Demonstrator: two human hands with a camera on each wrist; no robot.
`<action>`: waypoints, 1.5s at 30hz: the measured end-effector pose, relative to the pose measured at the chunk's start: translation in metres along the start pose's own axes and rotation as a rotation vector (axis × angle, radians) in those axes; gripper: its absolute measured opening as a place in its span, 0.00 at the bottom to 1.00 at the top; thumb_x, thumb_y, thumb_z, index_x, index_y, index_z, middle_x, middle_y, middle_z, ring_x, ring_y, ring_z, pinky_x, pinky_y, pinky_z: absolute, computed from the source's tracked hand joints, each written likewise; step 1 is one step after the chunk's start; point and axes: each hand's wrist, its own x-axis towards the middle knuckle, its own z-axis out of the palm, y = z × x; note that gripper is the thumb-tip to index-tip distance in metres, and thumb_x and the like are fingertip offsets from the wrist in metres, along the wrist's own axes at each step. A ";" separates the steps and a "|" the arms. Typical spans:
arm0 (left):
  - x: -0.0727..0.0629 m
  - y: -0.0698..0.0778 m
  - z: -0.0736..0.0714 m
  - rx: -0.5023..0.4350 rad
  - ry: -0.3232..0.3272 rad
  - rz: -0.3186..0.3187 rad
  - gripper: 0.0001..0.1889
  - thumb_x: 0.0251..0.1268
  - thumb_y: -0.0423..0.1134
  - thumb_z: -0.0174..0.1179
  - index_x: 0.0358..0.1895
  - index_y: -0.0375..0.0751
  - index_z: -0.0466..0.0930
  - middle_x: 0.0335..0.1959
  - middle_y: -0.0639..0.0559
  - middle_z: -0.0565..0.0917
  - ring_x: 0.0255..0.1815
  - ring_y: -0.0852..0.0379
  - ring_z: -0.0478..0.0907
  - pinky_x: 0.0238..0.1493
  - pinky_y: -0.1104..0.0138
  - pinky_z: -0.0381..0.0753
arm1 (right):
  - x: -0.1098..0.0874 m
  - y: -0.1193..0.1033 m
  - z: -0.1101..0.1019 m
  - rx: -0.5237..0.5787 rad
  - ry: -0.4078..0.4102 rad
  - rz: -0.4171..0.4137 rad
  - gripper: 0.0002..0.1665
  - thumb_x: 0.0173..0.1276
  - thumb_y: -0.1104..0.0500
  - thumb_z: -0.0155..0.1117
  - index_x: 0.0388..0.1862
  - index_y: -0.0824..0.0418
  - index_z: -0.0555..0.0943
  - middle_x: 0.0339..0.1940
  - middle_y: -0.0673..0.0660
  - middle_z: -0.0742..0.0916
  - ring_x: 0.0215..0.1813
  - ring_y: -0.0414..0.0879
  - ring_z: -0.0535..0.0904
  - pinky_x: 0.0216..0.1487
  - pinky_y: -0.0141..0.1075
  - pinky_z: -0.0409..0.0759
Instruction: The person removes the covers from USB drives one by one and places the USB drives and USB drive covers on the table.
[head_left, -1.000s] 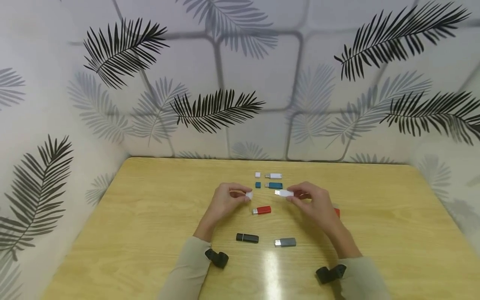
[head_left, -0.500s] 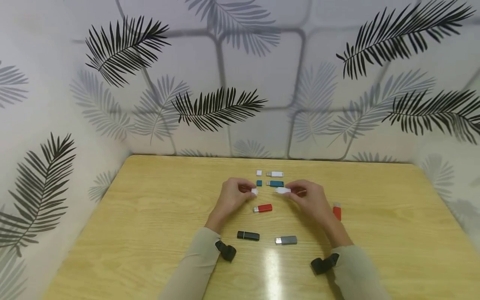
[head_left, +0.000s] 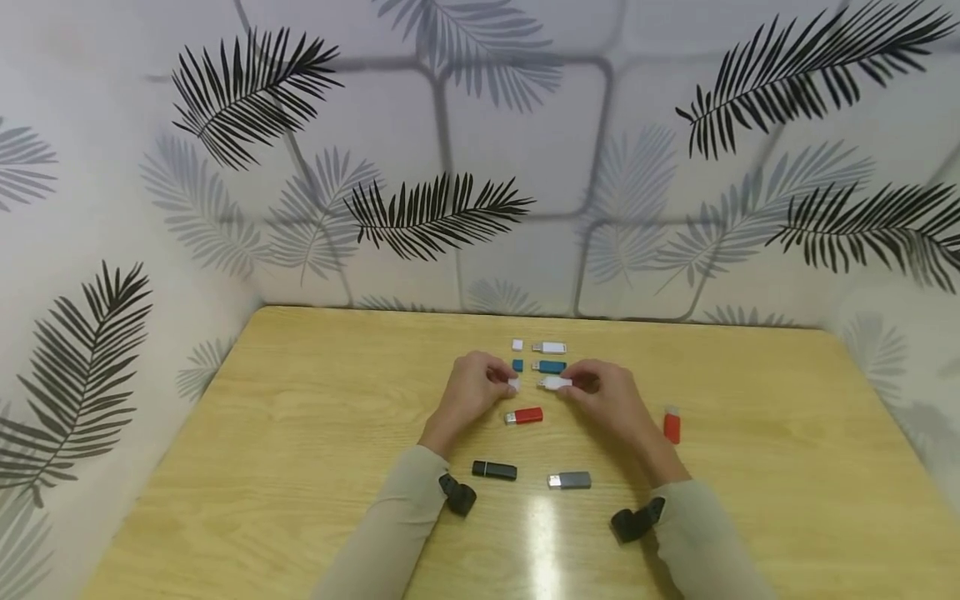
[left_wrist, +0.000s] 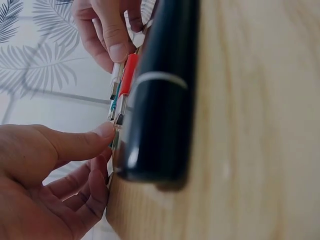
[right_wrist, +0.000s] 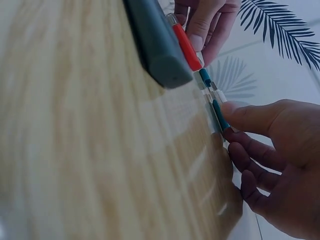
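Observation:
My left hand (head_left: pixel 474 390) pinches a small white cap (head_left: pixel 514 384) between thumb and fingertips, low over the wooden table. Facing it, my right hand (head_left: pixel 606 397) holds a white USB stick (head_left: pixel 553 383) by its rear end, its metal plug pointing left towards the cap. A narrow gap separates the two. Just behind them lie a blue USB stick (head_left: pixel 552 367) and its blue cap (head_left: pixel 517 365). Farther back are another white USB stick (head_left: pixel 551 347) and its white cap (head_left: pixel 517 344). In the left wrist view the fingers mostly hide the cap.
A red USB stick (head_left: pixel 524 416) lies in front of the hands. Nearer are a capped black stick (head_left: pixel 494 471) and a grey stick (head_left: pixel 570 480), both looming large in the wrist views. Another red stick (head_left: pixel 672 426) lies beside the right forearm. A patterned wall (head_left: pixel 517 267) borders the table's back.
My left hand has shifted right with the cap, and my right hand has moved left with the white stick. The red stick by the right forearm has come fully into sight.

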 end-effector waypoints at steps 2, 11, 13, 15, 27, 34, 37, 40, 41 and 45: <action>0.001 0.001 0.000 0.006 -0.006 -0.003 0.04 0.61 0.32 0.74 0.39 0.40 0.91 0.32 0.53 0.87 0.34 0.59 0.81 0.38 0.65 0.82 | 0.001 0.000 0.000 -0.011 -0.003 0.004 0.11 0.67 0.59 0.75 0.46 0.60 0.88 0.44 0.57 0.89 0.43 0.49 0.82 0.51 0.46 0.81; 0.002 0.005 -0.001 0.015 -0.023 -0.021 0.05 0.62 0.31 0.73 0.40 0.40 0.91 0.33 0.52 0.87 0.34 0.58 0.81 0.39 0.64 0.83 | 0.003 -0.004 -0.001 -0.039 -0.022 0.001 0.11 0.66 0.61 0.76 0.46 0.62 0.88 0.42 0.57 0.87 0.40 0.48 0.80 0.45 0.43 0.80; 0.001 0.006 -0.001 0.017 -0.033 -0.032 0.05 0.62 0.32 0.73 0.40 0.39 0.91 0.34 0.52 0.87 0.35 0.58 0.81 0.40 0.63 0.83 | 0.003 -0.004 0.000 -0.041 -0.032 0.001 0.11 0.66 0.62 0.76 0.45 0.63 0.88 0.41 0.57 0.87 0.41 0.49 0.80 0.45 0.42 0.80; 0.001 0.007 -0.002 0.023 -0.048 -0.043 0.05 0.63 0.32 0.73 0.40 0.39 0.91 0.34 0.52 0.87 0.35 0.58 0.81 0.41 0.63 0.83 | 0.003 -0.005 0.000 -0.039 -0.038 0.008 0.11 0.66 0.62 0.76 0.45 0.63 0.88 0.41 0.57 0.87 0.41 0.49 0.80 0.45 0.42 0.79; -0.003 0.005 -0.011 -0.006 -0.048 -0.029 0.10 0.63 0.30 0.72 0.46 0.36 0.89 0.39 0.49 0.87 0.38 0.55 0.80 0.42 0.63 0.82 | -0.003 -0.006 -0.009 -0.001 -0.005 -0.052 0.14 0.66 0.63 0.75 0.49 0.65 0.86 0.44 0.58 0.87 0.45 0.52 0.83 0.50 0.47 0.82; -0.009 0.002 -0.014 -0.063 -0.054 0.019 0.10 0.64 0.31 0.72 0.47 0.35 0.89 0.39 0.47 0.87 0.39 0.53 0.82 0.44 0.61 0.83 | -0.019 -0.005 -0.017 0.001 0.017 -0.075 0.14 0.68 0.61 0.73 0.51 0.65 0.86 0.46 0.59 0.87 0.46 0.52 0.83 0.48 0.47 0.83; -0.014 0.002 -0.017 -0.088 -0.068 0.024 0.10 0.66 0.32 0.71 0.48 0.35 0.89 0.41 0.47 0.87 0.40 0.52 0.83 0.45 0.60 0.84 | -0.025 -0.008 -0.019 0.004 0.013 -0.079 0.15 0.69 0.61 0.73 0.53 0.64 0.85 0.46 0.58 0.87 0.47 0.52 0.83 0.48 0.47 0.84; -0.022 0.001 -0.019 -0.114 -0.084 0.005 0.10 0.66 0.32 0.71 0.49 0.36 0.88 0.43 0.47 0.87 0.41 0.52 0.83 0.47 0.59 0.84 | -0.031 -0.011 -0.020 0.007 0.003 -0.079 0.17 0.69 0.61 0.73 0.54 0.64 0.85 0.47 0.58 0.87 0.48 0.52 0.83 0.48 0.46 0.85; -0.024 0.001 -0.019 -0.122 -0.087 0.000 0.10 0.66 0.32 0.70 0.49 0.36 0.88 0.43 0.47 0.87 0.40 0.52 0.83 0.47 0.59 0.84 | -0.032 -0.013 -0.020 0.006 0.001 -0.078 0.17 0.69 0.61 0.73 0.55 0.64 0.84 0.47 0.58 0.87 0.49 0.52 0.83 0.48 0.46 0.85; -0.031 0.000 -0.017 -0.133 -0.091 -0.006 0.10 0.66 0.32 0.71 0.49 0.37 0.88 0.42 0.48 0.87 0.39 0.54 0.82 0.45 0.61 0.83 | -0.038 -0.015 -0.022 0.013 0.017 -0.083 0.19 0.69 0.62 0.73 0.57 0.66 0.83 0.48 0.60 0.87 0.49 0.53 0.83 0.48 0.48 0.85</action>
